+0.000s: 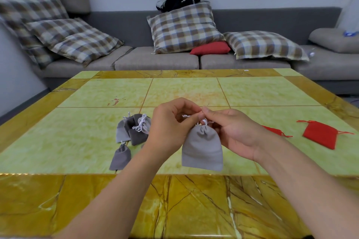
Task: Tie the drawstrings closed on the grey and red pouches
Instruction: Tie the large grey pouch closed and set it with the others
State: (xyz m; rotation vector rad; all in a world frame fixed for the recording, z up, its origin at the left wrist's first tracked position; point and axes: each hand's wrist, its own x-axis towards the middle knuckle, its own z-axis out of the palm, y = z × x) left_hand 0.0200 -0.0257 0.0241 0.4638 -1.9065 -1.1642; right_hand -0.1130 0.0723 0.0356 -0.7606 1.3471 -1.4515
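Both hands, left hand and right hand, pinch the white drawstring at the gathered neck of a grey pouch hanging below the grip, above the surface. Tying seems underway; next, probably pulling the knot snug. Red pouches lie right, untied.

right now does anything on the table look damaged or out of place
One thing: a small patch of red marks on the tabletop, left of centre, looks like chipped or scuffed surface. Otherwise nothing stands out; the grey pouches sit bunched at left and a red pouch lies flat at right.
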